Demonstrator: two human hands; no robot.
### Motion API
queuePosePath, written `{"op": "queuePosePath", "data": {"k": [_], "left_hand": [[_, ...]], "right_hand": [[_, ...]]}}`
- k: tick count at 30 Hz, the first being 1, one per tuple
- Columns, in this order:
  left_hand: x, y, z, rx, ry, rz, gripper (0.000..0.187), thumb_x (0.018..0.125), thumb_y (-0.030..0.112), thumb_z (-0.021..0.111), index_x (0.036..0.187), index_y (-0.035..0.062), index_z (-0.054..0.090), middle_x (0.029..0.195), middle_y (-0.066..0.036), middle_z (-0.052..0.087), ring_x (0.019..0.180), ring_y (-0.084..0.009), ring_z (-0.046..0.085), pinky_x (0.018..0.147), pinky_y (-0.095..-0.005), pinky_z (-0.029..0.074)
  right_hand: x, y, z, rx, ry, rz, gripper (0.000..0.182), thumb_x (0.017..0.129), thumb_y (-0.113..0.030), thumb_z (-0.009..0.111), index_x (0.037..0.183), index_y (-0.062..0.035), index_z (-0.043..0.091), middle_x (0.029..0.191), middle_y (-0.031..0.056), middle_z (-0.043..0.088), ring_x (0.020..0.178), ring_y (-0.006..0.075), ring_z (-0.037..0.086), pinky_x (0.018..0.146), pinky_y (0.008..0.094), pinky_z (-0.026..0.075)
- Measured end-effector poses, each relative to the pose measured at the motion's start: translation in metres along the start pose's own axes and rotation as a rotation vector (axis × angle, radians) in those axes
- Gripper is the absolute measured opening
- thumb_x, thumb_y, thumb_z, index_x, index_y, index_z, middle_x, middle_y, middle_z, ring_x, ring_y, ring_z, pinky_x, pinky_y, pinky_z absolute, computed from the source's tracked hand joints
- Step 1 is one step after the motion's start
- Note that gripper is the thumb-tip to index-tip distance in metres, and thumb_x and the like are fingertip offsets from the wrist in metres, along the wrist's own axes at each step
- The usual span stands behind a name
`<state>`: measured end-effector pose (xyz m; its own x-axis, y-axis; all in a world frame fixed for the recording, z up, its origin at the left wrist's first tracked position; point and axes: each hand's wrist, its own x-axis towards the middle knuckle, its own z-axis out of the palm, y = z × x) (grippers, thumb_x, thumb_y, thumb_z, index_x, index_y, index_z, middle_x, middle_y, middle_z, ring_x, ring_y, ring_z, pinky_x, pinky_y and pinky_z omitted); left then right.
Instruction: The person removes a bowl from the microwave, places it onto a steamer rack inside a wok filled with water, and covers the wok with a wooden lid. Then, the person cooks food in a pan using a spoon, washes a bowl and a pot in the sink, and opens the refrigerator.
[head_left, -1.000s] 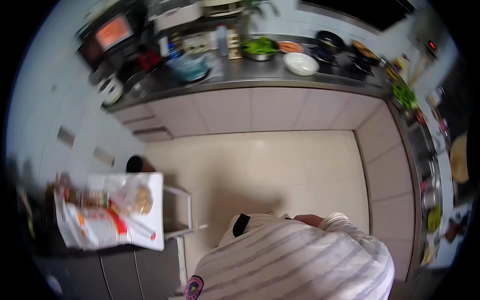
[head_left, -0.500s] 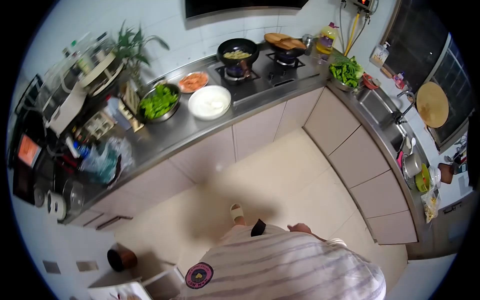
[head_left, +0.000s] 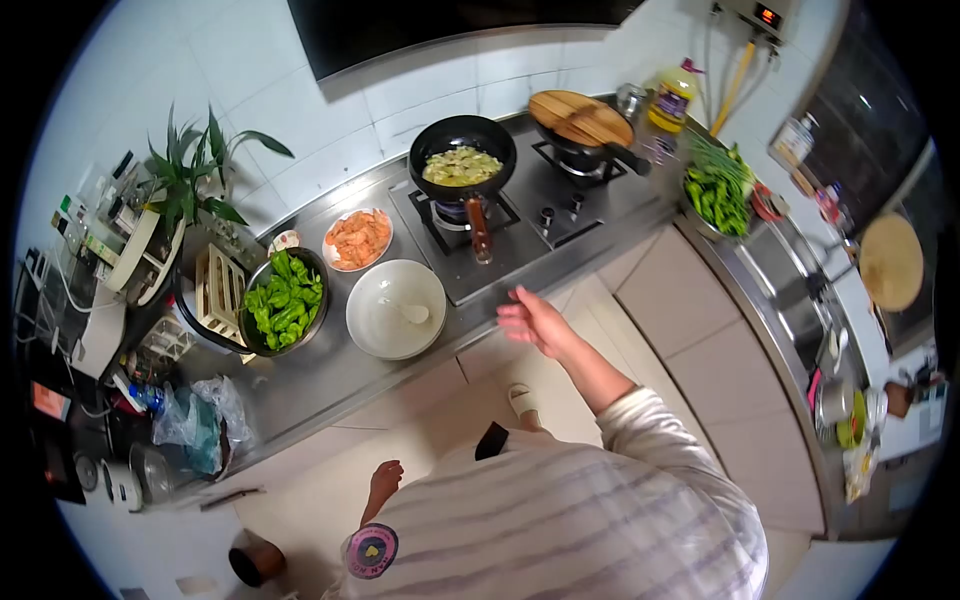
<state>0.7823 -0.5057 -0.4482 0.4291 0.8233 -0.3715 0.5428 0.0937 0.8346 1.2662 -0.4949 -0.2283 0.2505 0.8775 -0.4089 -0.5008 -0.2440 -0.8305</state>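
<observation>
My right hand (head_left: 533, 322) is held out in front of the counter's edge, fingers apart and holding nothing. Just beyond it is the brown handle of a black frying pan (head_left: 463, 130), but the two do not touch. Pale yellowish pieces (head_left: 462, 166) lie in the pan, which sits on the left burner. Low beside my body hangs my left hand (head_left: 384, 481), its fingers loosely bent and nothing visible in them. A white bowl (head_left: 372, 325) with a white spoon (head_left: 408, 311) stands on the counter, near a plate of peeled shrimp (head_left: 359, 239) and a metal bowl of green peppers (head_left: 285, 300).
A wooden lid (head_left: 582, 118) covers a second pan on the right burner. Farther right are an oil bottle (head_left: 673, 97), a bowl of leafy greens (head_left: 718, 205) and the sink (head_left: 775, 260). Plastic bags (head_left: 205, 425) and racks crowd the left end.
I have come closer to the stove. My right hand has risen from beside my body and reached forward towards the pan handle. My left hand has come into view.
</observation>
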Motion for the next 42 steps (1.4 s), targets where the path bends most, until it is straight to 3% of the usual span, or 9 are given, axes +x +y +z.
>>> {"op": "queuePosePath", "data": {"k": [2, 7, 10, 13, 15, 19, 24, 32, 42], "left_hand": [[0.001, 0.046, 0.023, -0.212, 0.14, -0.349, 0.034, 0.082, 0.02, 0.059, 0.11, 0.0013, 0.059, 0.086, -0.008, 0.065, 0.077, -0.0189, 0.061, 0.066, -0.0284, 0.05], [0.023, 0.034, 0.076, -0.289, 0.239, -0.475, 0.036, 0.081, 0.021, 0.06, 0.111, 0.0009, 0.058, 0.089, -0.009, 0.065, 0.078, -0.0192, 0.062, 0.068, -0.0288, 0.05], [0.017, 0.04, 0.101, -0.336, 0.272, -0.559, 0.037, 0.081, 0.021, 0.06, 0.112, 0.0007, 0.058, 0.09, -0.01, 0.065, 0.079, -0.0194, 0.062, 0.069, -0.029, 0.05], [0.031, 0.056, 0.116, -0.467, 0.289, -0.624, 0.04, 0.079, 0.021, 0.061, 0.114, 0.0008, 0.057, 0.095, -0.013, 0.065, 0.08, -0.0188, 0.062, 0.07, -0.0297, 0.05], [0.035, 0.021, 0.125, -0.136, 0.185, -0.568, 0.042, 0.078, 0.021, 0.061, 0.115, 0.0013, 0.056, 0.095, -0.013, 0.064, 0.083, -0.0183, 0.062, 0.071, -0.0296, 0.05], [0.045, 0.126, 0.101, -0.554, 0.332, -0.667, 0.038, 0.08, 0.016, 0.057, 0.116, 0.005, 0.055, 0.09, -0.007, 0.062, 0.078, -0.0157, 0.058, 0.061, -0.0296, 0.047], [0.06, 0.156, 0.101, -0.511, 0.264, -0.68, 0.04, 0.08, 0.015, 0.056, 0.118, 0.0053, 0.053, 0.089, -0.006, 0.062, 0.074, -0.0148, 0.055, 0.059, -0.0285, 0.044], [0.076, 0.184, 0.108, -0.354, 0.232, -0.604, 0.038, 0.079, 0.015, 0.057, 0.115, 0.0021, 0.056, 0.087, -0.008, 0.063, 0.074, -0.0148, 0.056, 0.061, -0.0281, 0.045], [0.035, 0.143, 0.129, 0.093, 0.06, -0.566, 0.042, 0.08, 0.026, 0.055, 0.114, 0.0019, 0.058, 0.102, -0.021, 0.063, 0.094, -0.0303, 0.06, 0.081, -0.0365, 0.048]], "right_hand": [[0.049, -0.032, 0.008, 0.118, -0.066, 0.07, 0.054, 0.09, -0.049, 0.047, 0.122, -0.0059, 0.043, 0.107, 0.0109, 0.056, 0.096, 0.0233, 0.059, 0.079, 0.0398, 0.049], [0.14, -0.074, 0.027, 0.447, -0.211, 0.195, 0.025, 0.086, -0.028, 0.059, 0.087, -0.0044, 0.052, 0.071, 0.0073, 0.056, 0.064, 0.0207, 0.057, 0.057, 0.0312, 0.05], [0.126, -0.114, 0.017, 0.477, -0.305, 0.38, 0.015, 0.082, -0.01, 0.055, 0.07, -0.0052, 0.047, 0.06, 0.0024, 0.045, 0.047, 0.0129, 0.043, 0.043, 0.0244, 0.035], [0.093, -0.158, -0.015, 0.489, -0.328, 0.478, 0.009, 0.081, -0.007, 0.054, 0.076, -0.0054, 0.047, 0.061, 0.0015, 0.044, 0.048, 0.0109, 0.04, 0.044, 0.0234, 0.033], [0.081, -0.163, -0.025, 0.396, -0.31, 0.509, 0.008, 0.081, -0.007, 0.053, 0.084, -0.0055, 0.046, 0.064, 0.0011, 0.043, 0.05, 0.0102, 0.039, 0.045, 0.0232, 0.032], [0.086, -0.169, -0.041, 0.301, -0.331, 0.48, 0.014, 0.082, -0.006, 0.049, 0.096, -0.0043, 0.047, 0.068, 0.0012, 0.043, 0.052, 0.01, 0.038, 0.045, 0.0226, 0.031], [0.091, -0.165, -0.052, 0.231, -0.345, 0.442, 0.016, 0.081, -0.008, 0.054, 0.095, -0.0051, 0.046, 0.067, 0.0027, 0.048, 0.051, 0.0112, 0.045, 0.045, 0.0229, 0.033], [0.098, -0.168, -0.068, 0.106, -0.479, 0.45, 0.049, 0.089, -0.044, 0.045, 0.12, -0.0056, 0.047, 0.079, 0.0094, 0.061, 0.064, 0.02, 0.06, 0.049, 0.0254, 0.04], [0.108, -0.156, -0.077, 0.127, -0.437, 0.459, 0.06, 0.09, -0.055, 0.038, 0.128, -0.0077, 0.042, 0.094, 0.0158, 0.062, 0.076, 0.0256, 0.062, 0.068, 0.0365, 0.053]]}}
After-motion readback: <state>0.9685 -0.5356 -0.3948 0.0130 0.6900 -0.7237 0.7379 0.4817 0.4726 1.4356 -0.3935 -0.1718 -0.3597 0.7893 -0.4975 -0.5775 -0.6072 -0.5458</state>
